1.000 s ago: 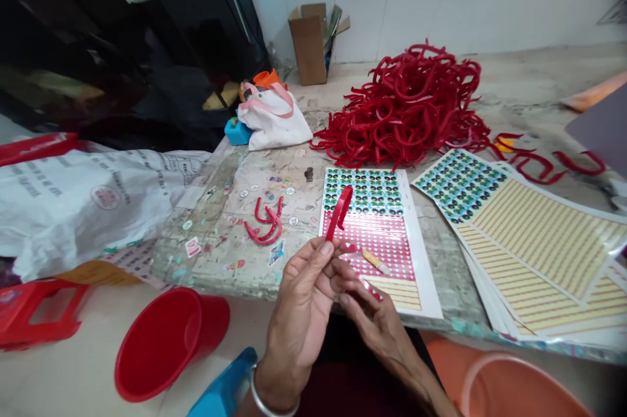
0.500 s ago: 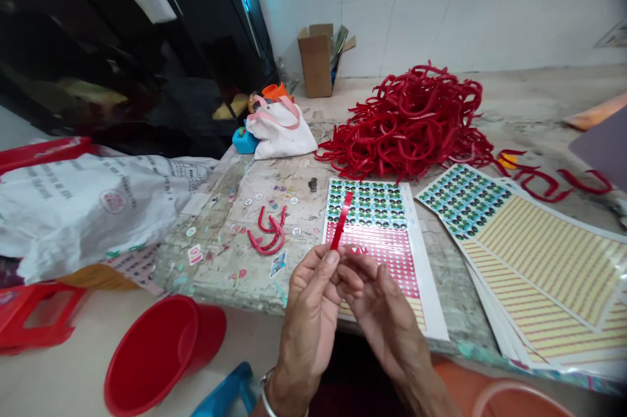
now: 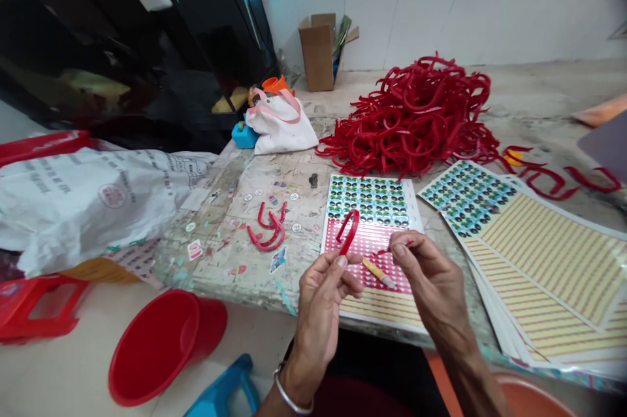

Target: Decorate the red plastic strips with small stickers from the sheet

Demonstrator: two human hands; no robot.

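My left hand [image 3: 321, 293] is closed, with a thin red curved band [image 3: 349, 234] pinched between thumb and fingertips. The band stands up and hooks over at its top. To its right, my right hand [image 3: 431, 273] pinches a small thin dark-red strip [image 3: 385, 251], too small to identify surely. Beneath both hands lies a sticker sheet [image 3: 367, 227] with green-blue, pink and yellow sections. A yellow stick with a pale tip [image 3: 377, 271] shows between the hands, over the sheet. Several similar red bands [image 3: 267, 227] lie on the table to the left.
A large heap of red bands [image 3: 416, 123] sits at the back. More sticker sheets [image 3: 539, 253] overlap on the right. A white bag [image 3: 284, 126] and a cardboard box [image 3: 317, 57] stand behind. Below the table's left edge are a red bucket [image 3: 166, 345] and a blue stool [image 3: 225, 387].
My hands have moved apart, the right one going right and up with a small strip in its pinch. The red band in my left hand now shows its curved side. The yellow stick is now visible.
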